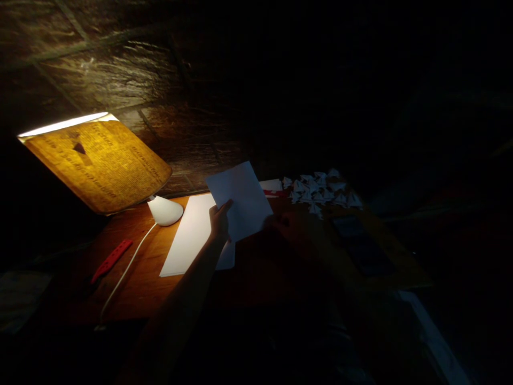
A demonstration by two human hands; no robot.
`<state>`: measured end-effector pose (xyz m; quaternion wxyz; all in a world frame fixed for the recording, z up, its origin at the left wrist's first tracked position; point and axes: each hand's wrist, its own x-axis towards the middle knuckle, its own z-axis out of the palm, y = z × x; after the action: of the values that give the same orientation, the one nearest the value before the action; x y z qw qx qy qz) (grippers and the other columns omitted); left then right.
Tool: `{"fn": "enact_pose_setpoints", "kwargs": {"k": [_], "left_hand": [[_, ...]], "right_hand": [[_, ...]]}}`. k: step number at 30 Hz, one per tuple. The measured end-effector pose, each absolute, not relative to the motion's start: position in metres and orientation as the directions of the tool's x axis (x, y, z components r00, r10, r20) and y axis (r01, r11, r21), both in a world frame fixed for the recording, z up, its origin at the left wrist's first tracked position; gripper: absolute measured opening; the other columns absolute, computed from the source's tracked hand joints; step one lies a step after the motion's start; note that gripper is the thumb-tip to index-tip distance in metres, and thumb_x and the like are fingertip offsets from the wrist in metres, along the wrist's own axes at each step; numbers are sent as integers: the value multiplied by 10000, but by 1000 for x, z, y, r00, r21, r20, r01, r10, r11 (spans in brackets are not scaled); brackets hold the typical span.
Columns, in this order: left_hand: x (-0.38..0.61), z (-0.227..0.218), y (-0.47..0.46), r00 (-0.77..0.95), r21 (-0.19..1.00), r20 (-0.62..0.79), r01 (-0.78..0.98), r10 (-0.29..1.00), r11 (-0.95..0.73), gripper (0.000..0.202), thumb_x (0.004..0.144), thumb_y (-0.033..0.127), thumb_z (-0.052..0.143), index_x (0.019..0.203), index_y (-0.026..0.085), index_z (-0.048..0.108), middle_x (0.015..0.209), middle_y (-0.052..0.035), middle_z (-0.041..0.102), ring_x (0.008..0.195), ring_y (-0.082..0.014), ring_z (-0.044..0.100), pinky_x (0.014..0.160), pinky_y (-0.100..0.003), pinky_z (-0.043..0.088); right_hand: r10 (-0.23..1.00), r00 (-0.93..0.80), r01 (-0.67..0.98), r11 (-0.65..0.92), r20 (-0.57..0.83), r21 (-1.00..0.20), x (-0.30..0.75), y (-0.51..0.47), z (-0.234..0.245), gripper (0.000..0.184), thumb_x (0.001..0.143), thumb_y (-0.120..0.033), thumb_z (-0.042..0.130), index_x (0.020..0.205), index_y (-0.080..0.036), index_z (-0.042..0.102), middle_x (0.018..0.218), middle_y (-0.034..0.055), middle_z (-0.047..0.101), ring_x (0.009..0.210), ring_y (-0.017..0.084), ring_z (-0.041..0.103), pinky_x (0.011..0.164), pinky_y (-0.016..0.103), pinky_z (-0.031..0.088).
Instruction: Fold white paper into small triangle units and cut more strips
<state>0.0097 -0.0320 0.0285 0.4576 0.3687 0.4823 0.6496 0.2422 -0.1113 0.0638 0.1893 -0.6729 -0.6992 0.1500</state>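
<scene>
In the head view, the left hand (219,222) pinches the left edge of a white sheet (245,195) raised above the worktop (146,262), thumb on top, the sheet reaching rightward from those fingers, its long axis slanting from upper left to lower right. The shadowed right hand (280,222) is at the lower right corner; whether its fingers grip, I cannot tell.
</scene>
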Motion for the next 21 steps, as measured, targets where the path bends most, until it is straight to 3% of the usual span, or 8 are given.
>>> {"fn": "enact_pose_setpoints", "kwargs": {"k": [3, 8, 13, 18, 21], "left_hand": [[11, 27, -32, -298, 968, 49, -221, 953, -118, 435, 509, 456, 939, 680, 145, 689, 647, -56, 669, 547, -177, 603, 547, -304, 471], [12, 25, -32, -299, 975, 41, -197, 954, -104, 428, 523, 458, 931, 689, 141, 697, 634, -44, 660, 528, -165, 582, 535, -291, 441], [11, 25, -30, -305, 973, 36, -205, 952, -103, 443, 509, 449, 944, 713, 146, 693, 655, -44, 670, 534, -172, 596, 540, -296, 454], [12, 27, -31, -305, 969, 36, -224, 952, -108, 449, 484, 456, 947, 688, 145, 696, 637, -46, 668, 527, -163, 588, 510, -283, 449], [14, 29, -33, -284, 969, 30, -228, 958, -98, 430, 484, 448, 941, 665, 144, 698, 629, -50, 681, 528, -168, 604, 516, -284, 466]], "right_hand": [[992, 100, 920, -65, 71, -387, 246, -142, 63, 282, 990, -446, 678, 911, -214, 817, 932, 136, 805, 973, 321, 720, 935, 484, 459], [973, 224, 914, -188, 61, -359, 261, -162, 52, 265, 974, -458, 708, 874, -226, 789, 1004, 143, 797, 1102, 381, 688, 1081, 696, 358], [970, 237, 892, -194, 57, -408, 270, -159, 45, 289, 966, -478, 704, 834, -229, 770, 931, 124, 787, 978, 332, 709, 1044, 622, 417], [964, 245, 892, -182, 103, -414, 264, -154, 50, 267, 944, -462, 732, 809, -234, 764, 922, 114, 793, 976, 327, 703, 1068, 627, 388], [988, 137, 858, -79, 77, -508, 254, -140, 56, 269, 967, -479, 705, 877, -233, 769, 919, 96, 795, 914, 285, 714, 987, 497, 458]]}}
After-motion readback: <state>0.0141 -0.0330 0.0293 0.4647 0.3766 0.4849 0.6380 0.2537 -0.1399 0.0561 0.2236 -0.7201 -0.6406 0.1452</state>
